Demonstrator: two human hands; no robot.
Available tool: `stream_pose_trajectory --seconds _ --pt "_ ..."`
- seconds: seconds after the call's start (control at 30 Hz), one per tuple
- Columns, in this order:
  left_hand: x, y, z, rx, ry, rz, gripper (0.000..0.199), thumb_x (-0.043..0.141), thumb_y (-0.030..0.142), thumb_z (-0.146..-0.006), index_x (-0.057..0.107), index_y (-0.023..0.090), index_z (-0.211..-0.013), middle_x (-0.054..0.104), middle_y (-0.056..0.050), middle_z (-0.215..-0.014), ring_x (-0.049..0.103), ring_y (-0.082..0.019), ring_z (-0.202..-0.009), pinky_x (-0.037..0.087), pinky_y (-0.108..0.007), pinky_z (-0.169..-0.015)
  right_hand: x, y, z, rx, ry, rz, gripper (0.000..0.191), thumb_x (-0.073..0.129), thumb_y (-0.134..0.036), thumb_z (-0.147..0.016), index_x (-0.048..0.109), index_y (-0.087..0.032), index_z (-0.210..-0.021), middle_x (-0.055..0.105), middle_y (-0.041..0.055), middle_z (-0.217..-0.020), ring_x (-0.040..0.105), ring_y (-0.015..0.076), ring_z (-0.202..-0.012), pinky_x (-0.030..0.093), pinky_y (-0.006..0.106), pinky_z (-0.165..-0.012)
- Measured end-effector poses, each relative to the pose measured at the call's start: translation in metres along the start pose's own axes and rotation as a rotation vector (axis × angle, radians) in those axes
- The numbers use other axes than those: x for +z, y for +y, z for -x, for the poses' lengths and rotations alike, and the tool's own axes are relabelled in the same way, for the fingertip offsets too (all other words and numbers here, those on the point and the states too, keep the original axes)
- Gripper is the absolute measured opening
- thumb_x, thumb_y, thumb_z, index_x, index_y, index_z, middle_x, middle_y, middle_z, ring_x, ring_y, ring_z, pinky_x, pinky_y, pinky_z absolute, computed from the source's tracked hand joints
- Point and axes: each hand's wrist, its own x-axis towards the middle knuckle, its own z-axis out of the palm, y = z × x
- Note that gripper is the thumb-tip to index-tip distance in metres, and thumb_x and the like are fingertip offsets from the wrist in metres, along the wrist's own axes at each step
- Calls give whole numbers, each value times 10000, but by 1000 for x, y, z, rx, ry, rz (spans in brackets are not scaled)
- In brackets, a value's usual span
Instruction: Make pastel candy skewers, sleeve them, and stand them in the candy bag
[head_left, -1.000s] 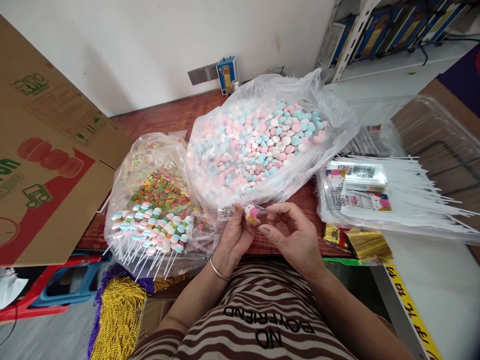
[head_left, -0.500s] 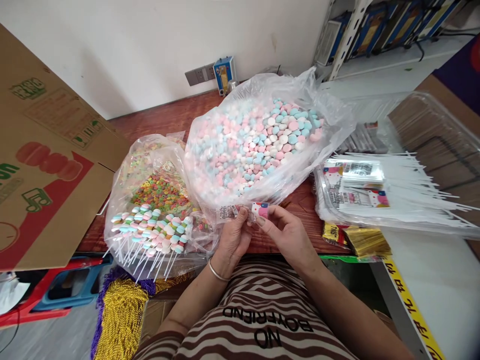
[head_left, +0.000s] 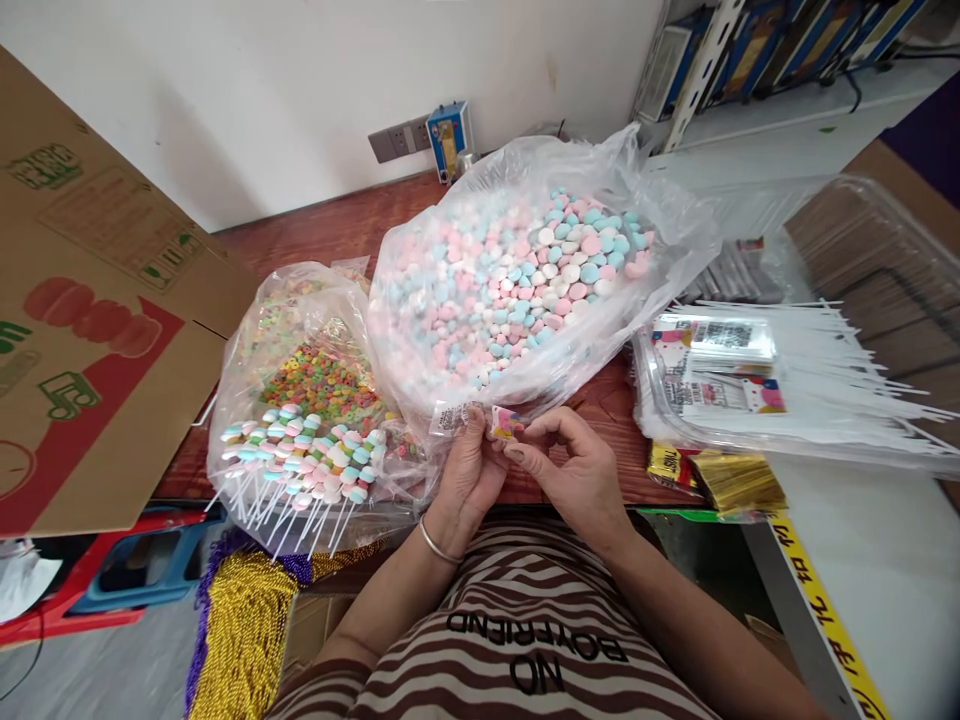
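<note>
My left hand [head_left: 471,468] pinches a small clear printed wrapper [head_left: 452,418] between thumb and fingers. Close beside it, my right hand [head_left: 574,470] has thumb and forefinger together at the wrapper's pink and white end. Behind the hands lies a large clear bag of pink, white and blue candies [head_left: 517,285]. To the left is a clear bag of small colorful ring pieces [head_left: 319,385], with several candy skewers [head_left: 300,455] on white sticks resting on its front.
On the right, a clear plastic tray [head_left: 645,400] holds white sticks [head_left: 825,370] and printed wrappers [head_left: 731,345]. Gold twist ties [head_left: 739,483] lie in front of it. A cardboard box [head_left: 97,330] stands at the left, a blue device [head_left: 448,140] by the wall.
My right thumb and forefinger have drawn closer together at the wrapper's printed end, which has turned and shifted slightly left. The view has moved a little.
</note>
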Motion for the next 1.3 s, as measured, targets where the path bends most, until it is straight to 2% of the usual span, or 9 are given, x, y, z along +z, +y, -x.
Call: stream_pose_trajectory --seconds 0.17,0.3,0.53,0.63,0.73,0.87,0.97,1.1,1.3 --pt "-1 2 0 -43 -24 27 474 939 475 -606 617 150 -733 567 49 -624 503 -65 -539 455 -207 -563 -4 -8 3 -245 44 110 142 732 -289 -905 686 -245 -1032 650 42 -932 626 205 -853 549 366 -799" --pt "0 1 1 26 -19 -15 419 911 465 -663 664 143 -763 633 18 -691 570 -91 -610 474 -225 -621 -2 -7 5 -290 -31 137 257 668 -255 -945 675 -255 -1201 640 96 -1128 653 229 -1004 582 393 -860" --pt "-2 2 3 162 80 -65 380 950 358 -614 638 149 -677 600 48 -642 538 -78 -592 464 -221 -648 -3 -3 1 -247 -145 258 134 656 -276 -955 675 -222 -1076 683 112 -1145 659 259 -1109 570 433 -945" --pt "2 3 7 169 52 -91 369 956 355 -595 693 148 -748 670 26 -728 598 -98 -670 493 -233 -709 -1 1 1 -261 -254 275 213 614 -248 -976 669 -201 -1177 677 132 -1270 650 263 -1181 565 433 -978" --pt "6 7 10 178 -14 -93 373 962 321 -587 722 144 -811 717 0 -820 643 -112 -758 515 -238 -779 0 5 2 -273 -228 231 223 514 -191 -1020 694 -193 -1151 711 123 -1210 677 224 -1131 575 389 -967" --pt "2 12 9 135 -19 -108 340 966 249 -580 665 142 -699 632 37 -664 581 -77 -619 486 -201 -642 -4 8 0 -309 -222 222 212 514 -189 -1019 725 -200 -1039 736 100 -1062 699 206 -1013 597 358 -890" --pt "-4 11 7 69 8 -101 358 944 301 -633 621 148 -647 567 53 -590 514 -61 -533 443 -193 -549 -7 7 -3 -347 -228 217 169 558 -201 -1001 726 -208 -1002 717 87 -1020 695 200 -976 604 339 -850" --pt "-8 5 3 65 52 -54 354 940 345 -639 657 149 -721 632 28 -658 582 -85 -591 476 -207 -585 -7 8 -5 -370 -275 237 190 606 -227 -976 720 -233 -1127 691 106 -1161 687 228 -1059 610 374 -886" --pt "-8 0 2 89 28 -26 434 986 358 -534 676 145 -751 693 7 -744 617 -88 -629 494 -189 -583 -8 7 -9 -380 -281 310 194 594 -233 -980 724 -227 -1124 654 150 -1346 664 273 -1194 585 451 -994"
